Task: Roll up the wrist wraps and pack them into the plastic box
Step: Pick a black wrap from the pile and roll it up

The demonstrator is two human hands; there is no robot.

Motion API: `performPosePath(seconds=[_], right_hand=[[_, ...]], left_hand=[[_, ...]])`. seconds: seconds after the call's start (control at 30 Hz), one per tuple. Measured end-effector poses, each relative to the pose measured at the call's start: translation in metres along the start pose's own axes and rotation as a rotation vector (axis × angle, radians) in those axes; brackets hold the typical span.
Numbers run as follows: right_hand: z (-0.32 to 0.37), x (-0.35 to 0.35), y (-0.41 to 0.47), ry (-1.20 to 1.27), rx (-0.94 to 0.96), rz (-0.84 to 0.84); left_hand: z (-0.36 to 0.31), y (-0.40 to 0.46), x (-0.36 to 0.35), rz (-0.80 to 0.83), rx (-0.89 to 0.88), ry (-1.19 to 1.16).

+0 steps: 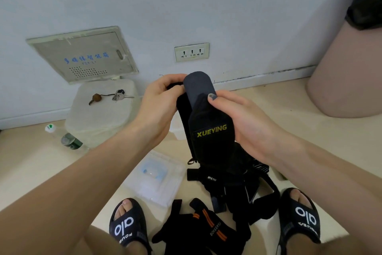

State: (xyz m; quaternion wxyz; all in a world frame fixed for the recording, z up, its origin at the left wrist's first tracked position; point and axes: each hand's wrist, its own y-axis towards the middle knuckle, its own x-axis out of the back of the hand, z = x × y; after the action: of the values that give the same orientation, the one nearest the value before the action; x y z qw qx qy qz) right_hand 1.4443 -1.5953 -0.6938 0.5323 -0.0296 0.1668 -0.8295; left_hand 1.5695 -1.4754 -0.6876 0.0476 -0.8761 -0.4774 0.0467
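I hold a black wrist wrap (pixel 210 130) with yellow XUEYING lettering up in front of me; its grey top end curls over and its tail hangs toward the floor. My left hand (pixel 159 101) pinches the wrap's upper left edge. My right hand (pixel 237 118) grips its right side, thumb pressed on the front. A pile of other black wraps (pixel 229 190) lies on the floor between my feet, one with orange stripes (pixel 208 228). A clear plastic box (pixel 159 178) sits on the floor to the left of the pile. Another clear container shows partly behind the held wrap.
A white stool (pixel 103 108) with keys (pixel 118 95) stands at the left by the wall. A plastic bottle (pixel 66 139) lies beside it. A pink round bin (pixel 347 72) stands at the right. My feet in black slippers (pixel 128 225) flank the pile.
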Motion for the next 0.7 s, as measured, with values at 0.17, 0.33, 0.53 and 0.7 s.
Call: performPosePath(seconds=[0.17,0.33,0.53,0.7], right_hand=[[-0.002,-0.002,0.004,0.021,-0.012,-0.029],[-0.004,-0.002,0.007,0.026,-0.037,-0.039],[-0.006,-0.004,0.01,0.011,-0.05,-0.044],[-0.007,-0.003,0.012,-0.017,-0.053,-0.047]], left_hand=[[-0.002,0.001,-0.002,0.022,-0.007,-0.007],[-0.005,-0.002,-0.005,0.026,0.011,-0.068],[-0.006,0.001,-0.003,0.017,0.026,-0.161],[-0.004,0.003,-0.002,0.011,0.012,-0.157]])
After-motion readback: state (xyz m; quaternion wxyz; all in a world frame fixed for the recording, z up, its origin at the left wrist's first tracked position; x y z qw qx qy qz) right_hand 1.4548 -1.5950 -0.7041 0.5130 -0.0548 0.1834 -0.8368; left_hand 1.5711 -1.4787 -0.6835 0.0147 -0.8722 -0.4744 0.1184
